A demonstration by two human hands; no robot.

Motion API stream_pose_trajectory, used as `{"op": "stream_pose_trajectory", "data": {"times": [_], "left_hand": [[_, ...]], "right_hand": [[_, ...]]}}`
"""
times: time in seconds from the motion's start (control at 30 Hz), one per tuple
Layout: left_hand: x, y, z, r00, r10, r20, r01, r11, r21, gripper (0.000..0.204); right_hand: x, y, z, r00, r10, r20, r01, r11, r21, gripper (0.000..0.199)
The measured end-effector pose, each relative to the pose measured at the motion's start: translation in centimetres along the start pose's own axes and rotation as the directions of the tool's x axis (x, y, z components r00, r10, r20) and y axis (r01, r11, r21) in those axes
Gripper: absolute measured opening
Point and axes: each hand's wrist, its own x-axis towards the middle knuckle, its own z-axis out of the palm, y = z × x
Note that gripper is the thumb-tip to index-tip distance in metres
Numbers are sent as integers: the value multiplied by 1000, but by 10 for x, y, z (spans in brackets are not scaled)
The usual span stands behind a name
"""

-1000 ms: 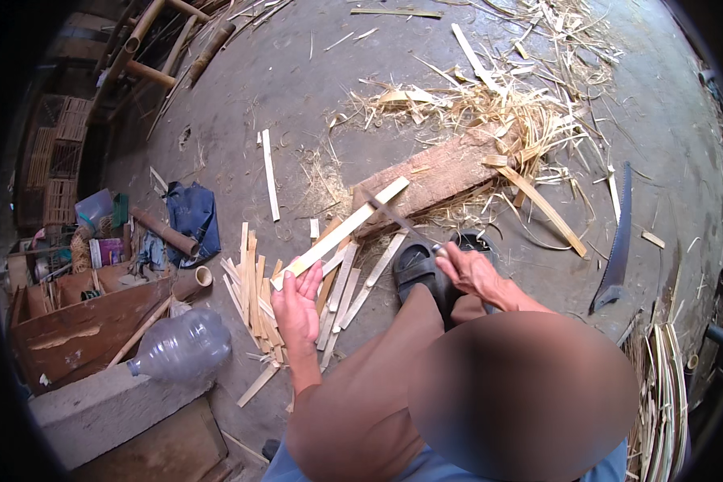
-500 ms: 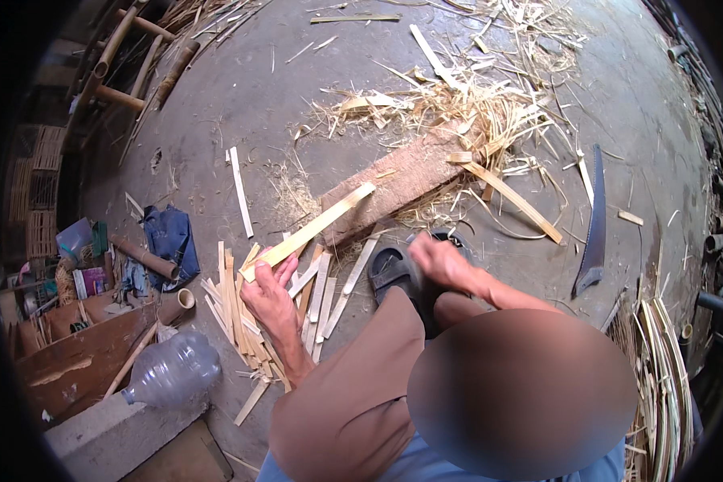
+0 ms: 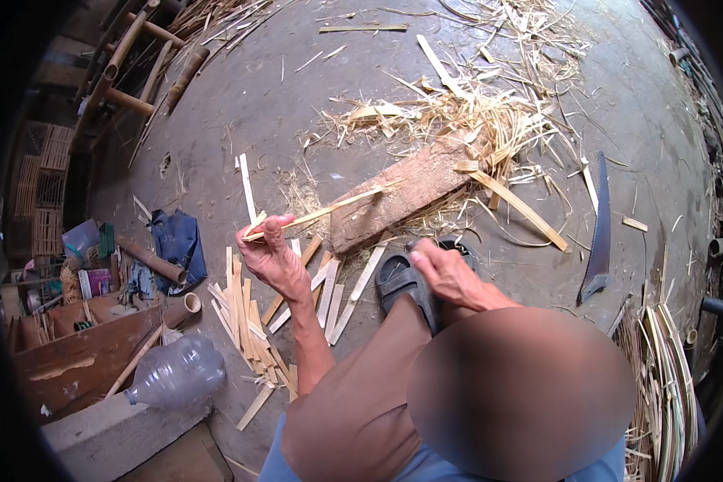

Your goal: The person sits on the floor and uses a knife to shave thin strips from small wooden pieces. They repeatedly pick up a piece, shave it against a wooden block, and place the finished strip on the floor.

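My left hand pinches a thin bamboo strip near its near end. The strip now shows its narrow edge, and its far end lies over a rough reddish wooden block. Closed in a fist, my right hand is above my sandals. A dark tip shows by its thumb, but what it holds is mostly hidden. Below my left hand, a pile of cut bamboo strips is spread on the floor.
Curly bamboo shavings heap at the block's far end, with another strip beside them. A handsaw lies to the right. At the left are a clear plastic bottle, a blue cloth and a wooden box.
My left hand has turned the strip from its flat face onto its edge and moved slightly up. My right hand has shifted a little toward me and right.
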Motion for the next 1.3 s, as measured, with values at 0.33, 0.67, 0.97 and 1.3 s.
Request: {"op": "stream_pose_trajectory", "data": {"times": [0.33,0.67,0.97,1.3], "left_hand": [[-7,5,31,983,22,-185,21,974,227,31],[44,27,-55,992,122,-5,-122,992,-14,18],[-28,19,-298,828,-510,234,-61,332,941,36],[-122,-38,-269,732,-649,207,128,430,893,45]], "right_hand": [[17,21,21,997,78,-19,-79,990,-116,32],[40,145,-25,984,94,-148,-130,958,-255,40],[-1,298,-151,869,-358,-341,-78,581,-810,28],[-6,193,-139,807,-357,-470,-146,651,-745,17]]}}
